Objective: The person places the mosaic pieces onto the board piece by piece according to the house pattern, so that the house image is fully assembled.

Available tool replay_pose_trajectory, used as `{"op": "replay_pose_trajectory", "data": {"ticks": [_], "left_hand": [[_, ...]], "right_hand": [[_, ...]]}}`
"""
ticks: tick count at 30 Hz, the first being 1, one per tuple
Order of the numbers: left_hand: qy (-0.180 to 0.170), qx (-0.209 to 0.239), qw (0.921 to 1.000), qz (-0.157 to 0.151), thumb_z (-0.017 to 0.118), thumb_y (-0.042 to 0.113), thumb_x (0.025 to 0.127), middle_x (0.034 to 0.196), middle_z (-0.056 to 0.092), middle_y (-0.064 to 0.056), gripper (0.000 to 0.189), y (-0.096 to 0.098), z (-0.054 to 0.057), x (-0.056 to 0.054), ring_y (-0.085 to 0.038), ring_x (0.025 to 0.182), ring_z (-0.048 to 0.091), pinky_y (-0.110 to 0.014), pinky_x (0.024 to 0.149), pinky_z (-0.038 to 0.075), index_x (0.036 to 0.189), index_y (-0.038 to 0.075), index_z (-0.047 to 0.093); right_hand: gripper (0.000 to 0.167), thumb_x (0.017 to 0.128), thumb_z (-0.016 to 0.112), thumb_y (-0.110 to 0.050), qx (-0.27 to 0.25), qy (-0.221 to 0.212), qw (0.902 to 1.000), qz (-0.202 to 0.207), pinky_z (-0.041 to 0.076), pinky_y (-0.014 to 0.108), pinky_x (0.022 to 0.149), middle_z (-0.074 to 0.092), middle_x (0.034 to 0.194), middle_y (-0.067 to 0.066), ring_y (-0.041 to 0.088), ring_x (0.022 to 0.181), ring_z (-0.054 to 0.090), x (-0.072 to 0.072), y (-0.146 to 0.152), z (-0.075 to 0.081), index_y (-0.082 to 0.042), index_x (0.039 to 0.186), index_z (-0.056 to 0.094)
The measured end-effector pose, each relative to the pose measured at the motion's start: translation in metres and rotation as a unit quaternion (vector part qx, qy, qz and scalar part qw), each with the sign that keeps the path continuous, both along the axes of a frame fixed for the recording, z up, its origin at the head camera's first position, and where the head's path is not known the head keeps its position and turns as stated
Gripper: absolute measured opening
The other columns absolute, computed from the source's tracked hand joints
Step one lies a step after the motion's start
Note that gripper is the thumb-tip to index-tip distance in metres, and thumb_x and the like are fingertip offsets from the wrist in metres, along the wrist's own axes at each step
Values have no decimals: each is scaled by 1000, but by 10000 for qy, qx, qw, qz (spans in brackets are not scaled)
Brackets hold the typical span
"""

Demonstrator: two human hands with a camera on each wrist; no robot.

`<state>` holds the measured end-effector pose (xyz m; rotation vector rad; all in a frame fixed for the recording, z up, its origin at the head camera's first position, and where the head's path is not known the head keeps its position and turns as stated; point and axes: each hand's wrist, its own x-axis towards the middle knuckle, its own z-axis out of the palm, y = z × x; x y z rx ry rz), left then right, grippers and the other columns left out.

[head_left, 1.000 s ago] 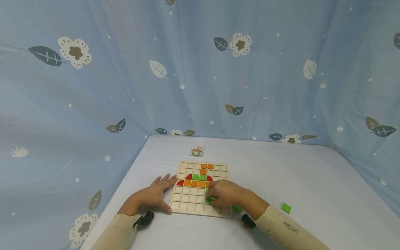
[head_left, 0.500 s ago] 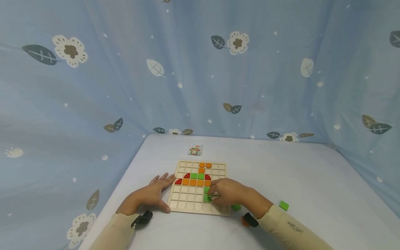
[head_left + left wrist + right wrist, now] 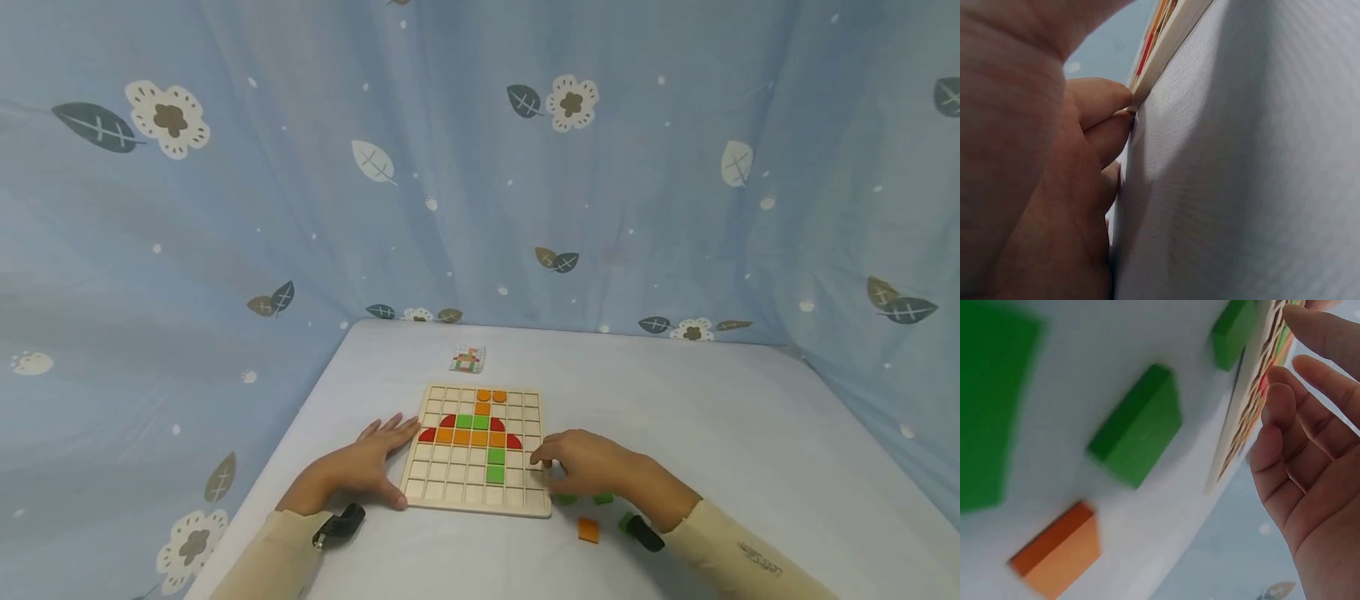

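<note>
A wooden grid board (image 3: 453, 492) lies on the white table. My left hand (image 3: 366, 467) rests at its left edge, fingers spread and touching the frame; the left wrist view shows the fingertips (image 3: 1107, 100) against the board's side. My right hand (image 3: 588, 461) is over the board's right edge, fingers loosely bent, with nothing between them in the right wrist view. Two green square tiles (image 3: 496, 465) sit one below the other in the grid. Above them runs a row of orange squares (image 3: 462, 437) with a red quarter-round tile (image 3: 513, 442) at its right end.
Loose green tiles (image 3: 1138, 428) and an orange tile (image 3: 1060, 553) lie on the table right of the board, near my right hand. A small printed picture card (image 3: 467, 359) lies behind the board. A blue patterned curtain (image 3: 480, 167) hangs behind the table.
My right hand has let go of the lower green tile and moved right to the board's edge, uncovering the red quarter-round tile and the loose tiles. My left hand has stayed put.
</note>
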<state>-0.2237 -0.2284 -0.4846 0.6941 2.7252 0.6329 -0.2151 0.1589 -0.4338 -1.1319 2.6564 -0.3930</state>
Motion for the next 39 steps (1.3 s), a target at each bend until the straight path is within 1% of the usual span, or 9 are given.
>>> {"op": "replay_pose_trajectory", "data": {"ticks": [4, 9, 12, 18, 21, 26, 30, 34, 39], "left_hand": [[34, 10, 10000, -22, 88, 58, 52, 160, 21, 1, 128, 0, 2, 0, -27, 148, 5, -51, 117, 1, 154, 11, 28], [-7, 43, 10000, -34, 88, 57, 53, 160, 22, 0, 127, 1, 3, 2, -27, 148, 5, -52, 116, 0, 154, 12, 28], [-9, 34, 10000, -26, 88, 57, 53, 160, 22, 0, 127, 1, 3, 2, -27, 148, 5, -52, 116, 0, 154, 11, 28], [-36, -12, 10000, 75, 88, 57, 51, 160, 22, 3, 127, 2, 3, 2, -24, 148, 4, -50, 117, -1, 155, 15, 28], [-32, 6, 10000, 86, 89, 57, 51, 160, 22, 3, 126, 2, 2, 2, -24, 148, 4, -50, 117, -1, 155, 15, 29], [-6, -2, 10000, 85, 88, 58, 52, 160, 22, 3, 126, 2, 2, 1, -24, 148, 4, -51, 117, -1, 155, 14, 29], [27, -56, 9999, 90, 87, 59, 51, 160, 22, 5, 127, 1, 0, 0, -23, 148, 4, -50, 117, 0, 155, 16, 28], [68, -46, 10000, 29, 87, 59, 51, 160, 22, 2, 127, 1, 0, 0, -24, 148, 4, -51, 117, 0, 155, 15, 28], [29, -42, 10000, 64, 87, 59, 51, 160, 22, 3, 127, 1, 0, 0, -23, 148, 4, -51, 117, 0, 155, 15, 28]], "right_hand": [[42, 77, 80, -20, 13, -227, 9994, -263, 47, 21, 56, 61, 93, -16, 4, 62, 49, 4, 8, 1, -19, 118, 69], [43, 76, 81, -20, 81, -341, 9987, -378, 46, 22, 56, 61, 91, -17, 4, 62, 49, 8, 15, -1, -21, 117, 70], [41, 75, 82, -20, 165, -370, 9983, -427, 46, 22, 59, 60, 91, -18, 4, 64, 50, 9, 17, -2, -22, 114, 70], [33, 72, 84, -18, 241, -493, 9968, -576, 49, 24, 66, 60, 90, -21, 4, 71, 50, 10, 20, -5, -27, 102, 71], [33, 71, 84, -16, 197, -517, 9970, -534, 49, 24, 65, 60, 90, -22, 4, 71, 51, 10, 21, -8, -27, 101, 74], [32, 71, 82, -13, 74, -436, 9985, -312, 47, 21, 58, 58, 85, -22, 2, 65, 50, 8, 25, -11, -26, 99, 75], [31, 72, 81, -13, 10, -453, 9988, -207, 47, 21, 59, 58, 84, -22, 2, 66, 50, 7, 26, -10, -25, 100, 75], [29, 73, 82, -16, 21, -500, 9985, -208, 47, 21, 59, 58, 84, -22, 2, 66, 51, 8, 25, -8, -25, 100, 76], [28, 74, 83, -20, 52, -398, 9990, -177, 48, 21, 61, 58, 84, -23, 2, 68, 51, 8, 23, -6, -26, 100, 75]]}}
